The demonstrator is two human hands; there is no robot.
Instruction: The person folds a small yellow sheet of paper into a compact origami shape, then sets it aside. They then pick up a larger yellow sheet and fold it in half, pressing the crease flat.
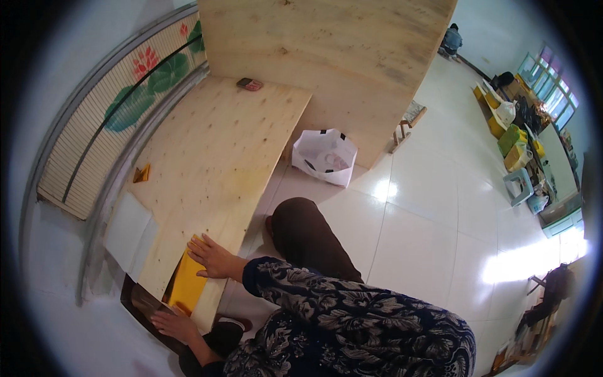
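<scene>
A shiny golden-yellow sheet (186, 284) lies at the near end of the plywood table (213, 157), between my hands. My right hand (212, 256) rests flat across its far end, fingers stretched out and a little apart. Near the close end is my left hand (176, 325), its fingers extended, with some of them hidden by the hand itself. To the left sits a pile of white sheets (130, 229) at the table edge. Farther off, a small folded golden piece (142, 173) stands on the wood.
At the table's far end lies a small dark-and-red object (249, 84). An upright plywood panel (326, 56) rises behind. On the tiled floor stand a white bag (325, 157) and a grey-blue stool (518, 187). Another person (451, 41) crouches at the far wall.
</scene>
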